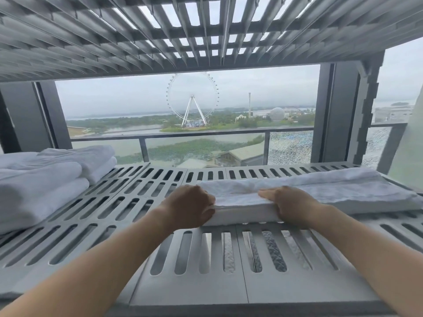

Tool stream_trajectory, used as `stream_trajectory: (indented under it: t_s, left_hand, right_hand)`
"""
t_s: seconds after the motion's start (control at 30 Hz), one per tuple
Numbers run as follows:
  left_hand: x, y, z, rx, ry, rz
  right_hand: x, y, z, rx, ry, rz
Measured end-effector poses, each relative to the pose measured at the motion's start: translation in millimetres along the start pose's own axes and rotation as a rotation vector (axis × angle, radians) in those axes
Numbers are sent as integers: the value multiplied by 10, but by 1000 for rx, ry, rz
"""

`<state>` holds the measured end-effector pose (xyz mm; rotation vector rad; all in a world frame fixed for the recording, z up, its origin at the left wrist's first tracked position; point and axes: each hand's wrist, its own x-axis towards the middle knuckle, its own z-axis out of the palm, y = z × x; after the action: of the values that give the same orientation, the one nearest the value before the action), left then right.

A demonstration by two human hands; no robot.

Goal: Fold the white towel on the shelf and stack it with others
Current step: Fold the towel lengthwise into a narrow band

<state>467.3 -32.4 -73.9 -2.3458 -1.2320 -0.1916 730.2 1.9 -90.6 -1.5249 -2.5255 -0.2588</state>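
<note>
Two bare hands rest on a white towel (320,193) that lies folded into a long, narrow band across the right half of a grey slatted shelf (128,209). The left hand (190,208) is at the towel's left end, its fingers curled together around the near corner, with the thumb pressing the front fold and the knuckles toward the camera. The right hand (289,205) lies a little further right along the same near edge, palm down, its fingers held together and stretched flat toward the left over the top layer while the heel of the hand overlaps the front fold. Between the hands the towel's front face shows stacked layers, and its top surface is wrinkled and runs away to the right, where the far end spreads wider and reaches close to the shelf's right side. Well apart from it, on the left end of the same shelf, sits a stack of folded white towels (43,179), with rounded folds facing right and the nearest ones blurred. Another slatted shelf tier (160,35) spans overhead. Behind the shelf, a window (251,92) opens on a balcony railing (190,135), water, green land and a Ferris wheel (192,99) under a grey sky.
</note>
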Motion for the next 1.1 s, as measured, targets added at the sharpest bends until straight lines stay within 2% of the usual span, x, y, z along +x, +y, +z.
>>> stream_trajectory:
  t_s: [0.17,0.23,0.3,0.37,0.47,0.57,0.67,0.73,0.8,0.9,1.0,1.1]
  left_hand:
    - [288,298,-67,-156,21,-109]
    - [478,481,-16,-123,51,-66]
    - [632,659,91,57,21,69]
    - [679,754,193,195,-55,172]
    - [662,734,288,112,-121,126]
    - [637,740,242,38,-135,113]
    - [685,778,92,-148,-100,16]
    - [824,814,12,-269,-37,-147]
    - [1040,897,-5,-312,8,-261]
    - [1480,1087,22,-374,29,-376]
    - [1810,1253,122,-483,-59,-418]
    - [1780,1286,362,-432,-337,-456]
  right_hand:
    - [-45,20,39,97,70,-89]
    - [-40,36,45,143,91,-129]
    - [-57,126,50,126,90,-110]
    - [-109,305,32,44,35,-38]
    - [-234,668,-7,-52,-57,34]
    - [-322,870,-19,-16,-106,35]
    - [-345,919,-63,178,-170,6]
    - [-312,959,-154,331,-164,-10]
    - [-235,1009,-245,425,-104,-1]
    - [-12,1035,-317,426,-1,24]
    - [223,1037,-202,368,-48,8]
    - [303,1269,96,232,-232,3]
